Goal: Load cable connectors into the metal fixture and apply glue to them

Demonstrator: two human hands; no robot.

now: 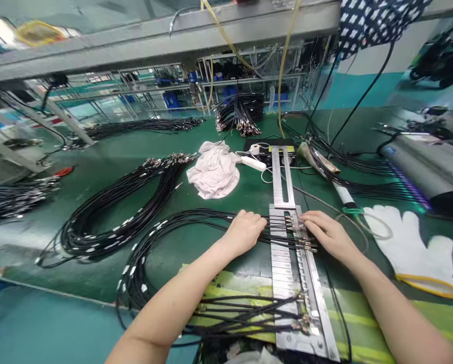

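Gripping black cables [201, 214]: left hand [245, 233] | beside their ends [289, 221]: right hand [329, 235], grip unclear

Rag [213, 169], one, pale, crumpled, which I see near the black box [267, 157]. Glove [414, 250], white, yellow-edged cuff, flat on the right. Machine [427, 167], grey-topped, violet light along its lower edge. Beam [143, 45], grey, overhead. Hose [287, 55], yellow, hanging. Patterned cloth [378, 23], dark with white marks, top right. Shelves [226, 82], background; blue objects [171, 100] there too blurred for me to identify.
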